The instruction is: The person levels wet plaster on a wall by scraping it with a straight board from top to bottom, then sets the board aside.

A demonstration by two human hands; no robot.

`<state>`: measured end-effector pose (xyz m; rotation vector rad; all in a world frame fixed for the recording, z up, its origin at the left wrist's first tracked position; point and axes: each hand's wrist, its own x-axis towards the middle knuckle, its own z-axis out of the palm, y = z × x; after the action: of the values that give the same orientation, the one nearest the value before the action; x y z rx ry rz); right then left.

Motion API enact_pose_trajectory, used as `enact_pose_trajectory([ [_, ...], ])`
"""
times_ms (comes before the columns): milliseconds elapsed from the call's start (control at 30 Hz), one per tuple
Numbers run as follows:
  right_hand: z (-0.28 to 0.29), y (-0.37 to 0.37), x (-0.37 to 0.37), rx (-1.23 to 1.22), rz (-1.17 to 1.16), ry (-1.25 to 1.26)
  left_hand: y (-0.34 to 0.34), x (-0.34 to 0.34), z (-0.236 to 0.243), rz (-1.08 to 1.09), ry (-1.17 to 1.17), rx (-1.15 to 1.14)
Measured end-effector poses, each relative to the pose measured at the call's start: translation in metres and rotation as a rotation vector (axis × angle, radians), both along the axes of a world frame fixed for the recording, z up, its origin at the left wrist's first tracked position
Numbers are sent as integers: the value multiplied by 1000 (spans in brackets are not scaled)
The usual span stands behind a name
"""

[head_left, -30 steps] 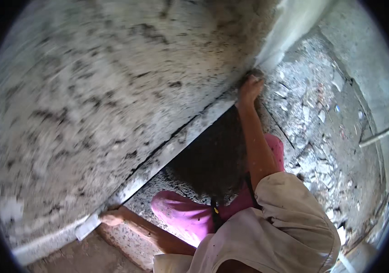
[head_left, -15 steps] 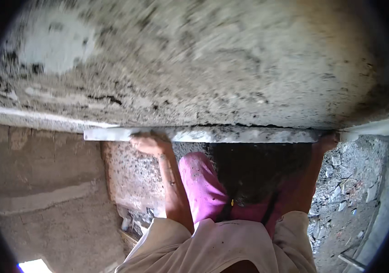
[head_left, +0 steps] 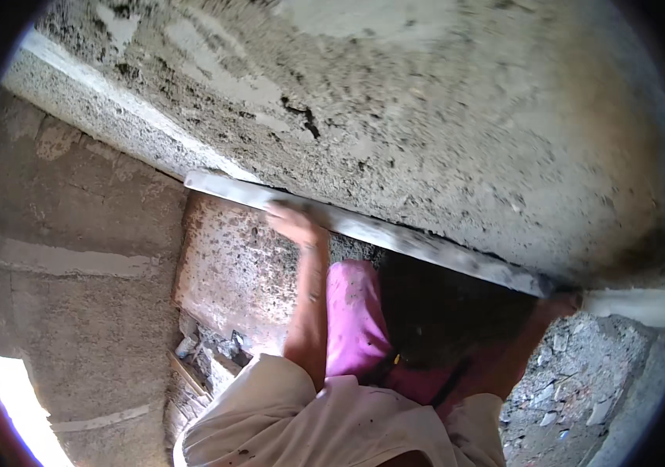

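Note:
A long, pale straightedge (head_left: 418,243) slants across the view from upper left to lower right. Its far edge lies along the rough grey plastered wall (head_left: 457,140), with a thin line of dark mortar between them. My left hand (head_left: 299,224) is wrapped round the bar some way in from its left end. Near the right end my right hand (head_left: 561,303) grips it too, though shadow hides most of those fingers. Wet, smeared patches and dark pits mark the plaster.
A mortar-spattered board (head_left: 235,261) stands below the bar's left part. Rubble (head_left: 574,381) covers the floor at right, and broken pieces (head_left: 219,354) lie by the board. A block wall (head_left: 75,202) rises on the left. My pink-clad knee (head_left: 354,303) is close under the bar.
The whole view has tilted: the straightedge and wall edge, nearly level before, now slope down to the right. Both hands keep their hold on the bar.

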<state>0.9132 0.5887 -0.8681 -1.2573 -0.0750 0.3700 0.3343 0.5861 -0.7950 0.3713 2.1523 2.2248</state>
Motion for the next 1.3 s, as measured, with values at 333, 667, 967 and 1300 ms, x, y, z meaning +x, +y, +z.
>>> enact_pose_trajectory([
  [333, 6, 13, -53, -50, -183, -110, -9, -68, -48, -349, -313, 343],
  [667, -67, -3, 40, 148, -6, 160, 26, 15, -39, 59, -434, -14],
  [967, -56, -32, -52, -205, -133, -239, -70, -80, -169, -38, -250, -291],
  [1300, -36, -4, -48, -2166, 602, -1323, -34, -54, -152, -441, -979, 117],
])
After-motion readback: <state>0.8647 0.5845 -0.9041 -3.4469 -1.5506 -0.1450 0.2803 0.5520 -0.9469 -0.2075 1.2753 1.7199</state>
